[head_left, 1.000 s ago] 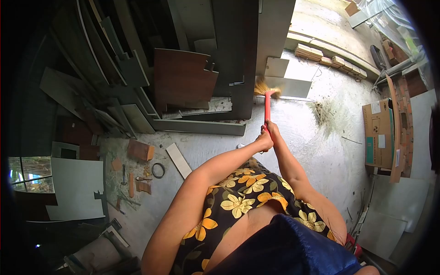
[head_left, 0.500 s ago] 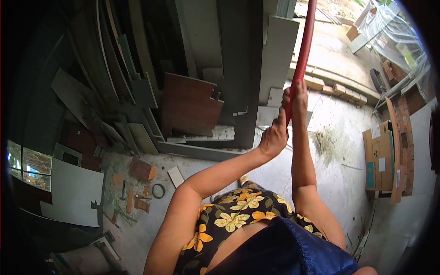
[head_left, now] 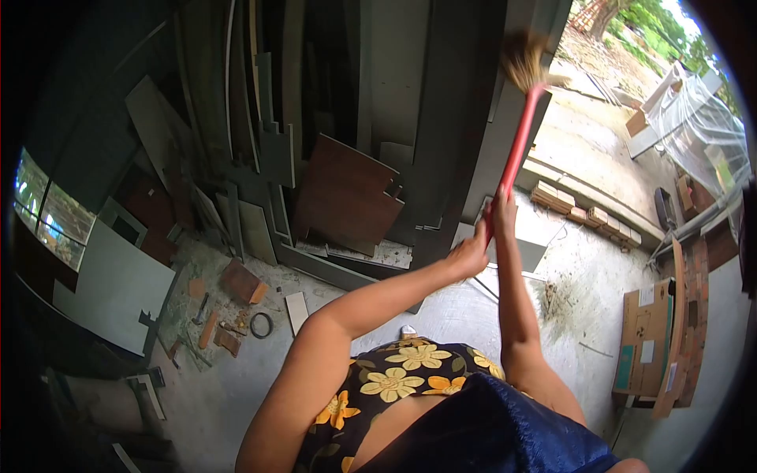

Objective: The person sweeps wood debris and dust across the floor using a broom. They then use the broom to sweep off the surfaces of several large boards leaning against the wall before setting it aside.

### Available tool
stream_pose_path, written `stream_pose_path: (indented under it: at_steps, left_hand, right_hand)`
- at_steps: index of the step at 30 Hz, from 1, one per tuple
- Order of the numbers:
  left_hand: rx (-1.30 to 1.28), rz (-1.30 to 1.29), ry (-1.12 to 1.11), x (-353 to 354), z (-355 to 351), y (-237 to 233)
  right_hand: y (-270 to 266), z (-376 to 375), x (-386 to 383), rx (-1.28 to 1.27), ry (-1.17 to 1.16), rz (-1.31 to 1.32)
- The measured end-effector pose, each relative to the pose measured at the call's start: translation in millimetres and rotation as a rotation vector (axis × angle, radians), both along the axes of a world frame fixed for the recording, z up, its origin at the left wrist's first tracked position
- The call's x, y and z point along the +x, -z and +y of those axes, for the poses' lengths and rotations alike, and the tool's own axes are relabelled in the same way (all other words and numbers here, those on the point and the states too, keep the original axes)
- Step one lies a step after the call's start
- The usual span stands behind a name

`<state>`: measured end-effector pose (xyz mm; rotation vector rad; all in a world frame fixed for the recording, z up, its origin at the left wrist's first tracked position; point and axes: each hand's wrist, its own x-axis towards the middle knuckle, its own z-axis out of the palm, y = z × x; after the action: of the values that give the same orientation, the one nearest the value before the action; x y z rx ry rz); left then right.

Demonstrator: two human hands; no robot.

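Observation:
A broom with a red handle [head_left: 516, 150] is held up in front of me, its tan bristles [head_left: 527, 65] blurred and raised against the tall grey panels [head_left: 505, 110] by the doorway. Closed round the lower end of the handle is my left hand [head_left: 471, 254]. Just above it, my right hand [head_left: 502, 213] also grips the handle, arm stretched forward. The handle leans slightly to the right toward its bristle end.
Boards lean along the wall, among them a brown panel [head_left: 347, 193]. Wood scraps, a hammer [head_left: 201, 307] and a black ring [head_left: 261, 325] lie on the floor at left. Swept debris [head_left: 561, 303], stacked bricks [head_left: 552, 197] and a cardboard box [head_left: 643, 339] are at right.
The broom's bristle end has come into view at the top, and both hands sit lower in the picture. My view has tilted upward, showing more of the outdoors.

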<state>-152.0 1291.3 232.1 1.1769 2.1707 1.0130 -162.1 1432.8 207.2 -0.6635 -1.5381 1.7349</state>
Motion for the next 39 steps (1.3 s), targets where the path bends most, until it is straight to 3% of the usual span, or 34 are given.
stream_pose_path:
  at_steps: [1,3,9,14,16,18,23,25,28,31,36,39]
  left_hand:
    - [-0.001,-0.017,0.035,5.8,-20.4,17.0]
    - [0.221,0.077,0.013,15.6,-54.5,26.3]
    - [0.468,0.318,-0.062,-14.4,-90.9,-66.0]
    - [0.487,0.437,-0.241,-45.2,-95.5,-106.7]
    - [0.415,0.349,-0.298,-53.1,-107.2,-107.4]
    - [0.269,0.237,-0.343,-56.6,-120.5,-96.5]
    - [-0.151,-0.013,-0.261,-73.1,-180.9,30.3]
    - [-0.226,-0.106,-0.263,-57.3,-229.0,67.9]
    - [-0.297,-0.187,-0.293,-36.7,-294.6,52.3]
    - [-0.207,-0.154,-0.324,-36.5,-338.4,45.2]
    - [-0.055,0.000,-0.413,-41.5,-397.8,-2.6]
    - [0.090,0.160,-0.592,-49.0,-413.9,-9.9]
  right_hand:
    - [25.2,-13.6,10.1,-0.203,-0.016,0.019]
    - [18.3,-48.8,18.5,-0.278,-0.033,0.148]
    - [-123.5,-101.3,-8.6,-0.004,-0.093,0.396]
    - [-184.2,-122.1,-56.6,0.228,-0.160,0.445]
    - [-181.2,-130.0,-77.6,0.248,-0.204,0.450]
    - [-145.9,-132.1,-103.5,0.245,-0.223,0.324]
    - [54.0,-182.9,-108.0,0.157,-0.194,-0.039]
    - [112.1,-232.0,-89.3,-0.066,-0.203,-0.123]
    - [122.6,-301.6,-65.9,-0.385,-0.248,-0.132]
    - [107.0,-345.5,-66.9,-0.450,-0.269,-0.071]
    - [43.7,-399.8,-94.8,-0.258,-0.332,0.086]
    - [-20.6,-426.6,-110.8,-0.165,-0.443,0.185]
